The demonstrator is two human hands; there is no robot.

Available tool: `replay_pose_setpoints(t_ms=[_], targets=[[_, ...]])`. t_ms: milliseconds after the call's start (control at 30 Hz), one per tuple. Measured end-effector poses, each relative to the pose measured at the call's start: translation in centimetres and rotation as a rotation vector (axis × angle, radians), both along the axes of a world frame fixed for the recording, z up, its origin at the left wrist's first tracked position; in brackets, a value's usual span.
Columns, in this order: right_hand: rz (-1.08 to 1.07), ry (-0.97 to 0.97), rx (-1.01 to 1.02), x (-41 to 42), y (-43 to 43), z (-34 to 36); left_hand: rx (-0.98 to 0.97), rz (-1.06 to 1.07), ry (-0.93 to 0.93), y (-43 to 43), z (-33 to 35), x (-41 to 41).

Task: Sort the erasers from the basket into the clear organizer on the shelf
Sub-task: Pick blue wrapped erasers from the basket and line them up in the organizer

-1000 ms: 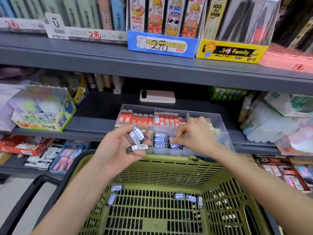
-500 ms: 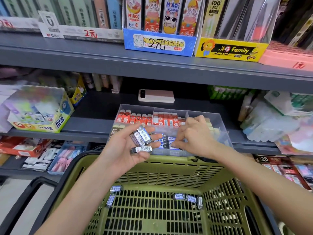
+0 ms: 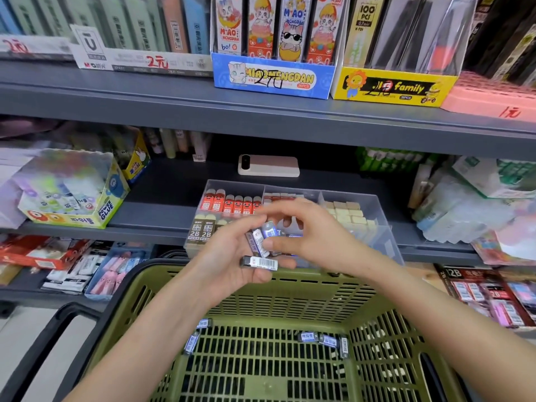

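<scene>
Above a green slotted plastic basket (image 3: 290, 288), the left hand (image 3: 223, 265) cups a few small sleeved rectangular erasers (image 3: 259, 263), its fingers curled round them. The right hand (image 3: 319, 239) pinches a blue-labelled eraser (image 3: 269, 229) atop them. Loose erasers (image 3: 309, 336) lie on the basket floor. The clear plastic compartment organizer (image 3: 362, 210) sits at the grey shelf's (image 3: 162, 210) front edge.

Both forearms bare, entering from lower frame edges and converging at centre. Left hand (image 3: 229, 256) palm up, tilted inward, fingers curled. It cradles small bunch of erasers (image 3: 259, 262) against fingers, thumb raised at top. Right hand (image 3: 316, 236) back upward, set just beside left hand, fingertips meeting over bunch. Right thumb below and curled fingers above pinch upper eraser (image 3: 269, 229). Right hand slightly blurred. Both hands at same height, wrists near straight.
</scene>
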State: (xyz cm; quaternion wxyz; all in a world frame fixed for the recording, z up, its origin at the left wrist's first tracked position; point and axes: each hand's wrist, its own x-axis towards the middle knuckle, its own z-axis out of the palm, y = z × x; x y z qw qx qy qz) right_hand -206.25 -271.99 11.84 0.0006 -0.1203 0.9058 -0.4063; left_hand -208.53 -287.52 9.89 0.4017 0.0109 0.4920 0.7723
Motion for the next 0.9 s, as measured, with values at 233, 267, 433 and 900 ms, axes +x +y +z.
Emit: replay_pose_setpoints(t_ms=[233,267,433,900], targets=[[-0.300,-0.044,-0.152,-2.2,4.5,-0.2,-0.203,0.145,0.046,-0.8,-0.6,-0.8],[-0.348,-0.049,-0.068,-2.4,4.9,-0.9,-0.249,0.164,0.073,-1.0,-0.9,-0.8],[-0.462,0.111,0.371,-2.2,4.6,-4.4,-0.235,0.152,-0.016,-1.3,-1.2,-0.8],[-0.150,0.263,0.865,-2.1,4.6,-6.4,0.011,0.202,-0.201,-1.2,-0.9,-0.3]])
